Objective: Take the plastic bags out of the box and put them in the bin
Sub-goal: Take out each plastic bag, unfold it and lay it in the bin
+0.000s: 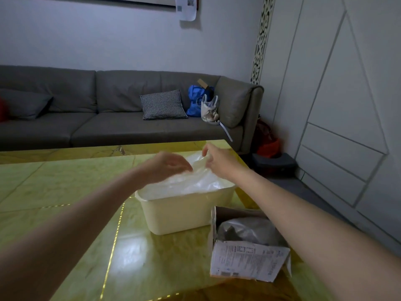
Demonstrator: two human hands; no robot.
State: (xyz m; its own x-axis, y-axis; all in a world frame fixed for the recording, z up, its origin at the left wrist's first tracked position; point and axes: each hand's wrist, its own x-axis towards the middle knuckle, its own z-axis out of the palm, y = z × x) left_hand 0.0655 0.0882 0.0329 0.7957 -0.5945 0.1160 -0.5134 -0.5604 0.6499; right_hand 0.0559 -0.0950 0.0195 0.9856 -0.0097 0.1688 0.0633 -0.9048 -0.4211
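Your right hand (pixel 219 160) pinches the top of a clear plastic bag (pixel 195 177) and holds it up over the cream bin (pixel 186 211); the rest of the bag fills the bin's mouth. Your left hand (pixel 167 166) hovers over the same bag, fingers loosely curled down toward the plastic, though you cannot tell from here whether they grip it. The bin stands on the glossy yellow-green table (pixel 65 192). Just beside it, nearer your right forearm, the open cardboard box (pixel 249 263) holds another crumpled bag (pixel 245 232), greyish in the shade. Beyond the table runs a grey sofa (pixel 108 105) with a checked cushion (pixel 162 104).
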